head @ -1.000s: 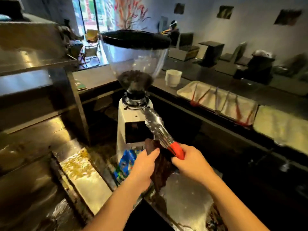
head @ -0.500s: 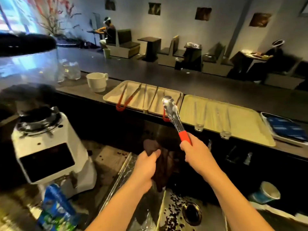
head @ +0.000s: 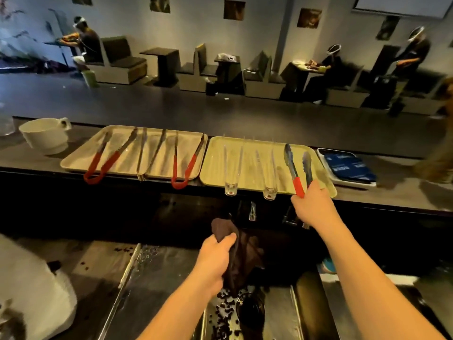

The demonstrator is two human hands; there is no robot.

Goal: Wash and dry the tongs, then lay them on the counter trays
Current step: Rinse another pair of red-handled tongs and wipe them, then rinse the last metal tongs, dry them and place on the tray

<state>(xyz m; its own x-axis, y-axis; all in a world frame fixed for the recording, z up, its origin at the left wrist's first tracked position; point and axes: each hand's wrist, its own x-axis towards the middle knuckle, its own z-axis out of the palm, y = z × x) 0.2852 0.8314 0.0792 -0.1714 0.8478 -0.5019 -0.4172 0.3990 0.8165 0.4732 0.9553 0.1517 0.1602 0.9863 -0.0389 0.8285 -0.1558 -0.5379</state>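
My right hand [head: 311, 206] grips the red-handled metal tongs [head: 294, 165] by their hinge end, with the two arms spread and lying over the right end of the right beige tray [head: 213, 168]. Two clear plastic tongs [head: 231, 168] lie on that same tray. The left beige tray [head: 73, 160] on the dark counter holds two red-handled tongs [head: 103, 163] and one all-metal pair [head: 147, 153] between them. My left hand [head: 215, 258] is closed on a dark brown cloth [head: 241, 258], held low above the sink [head: 277, 312].
A white cup [head: 45, 134] stands left of the trays and a small tray with blue packets [head: 348, 166] lies at their right. Coffee beans are scattered in the sink and on the steel worktop. The white grinder [head: 31, 298] is at lower left. People sit at tables beyond the counter.
My view swung right from the grinder to the counter. My right hand carried the red-handled tongs up and to the right onto the right tray, where they have spread apart. The left hand kept the cloth.
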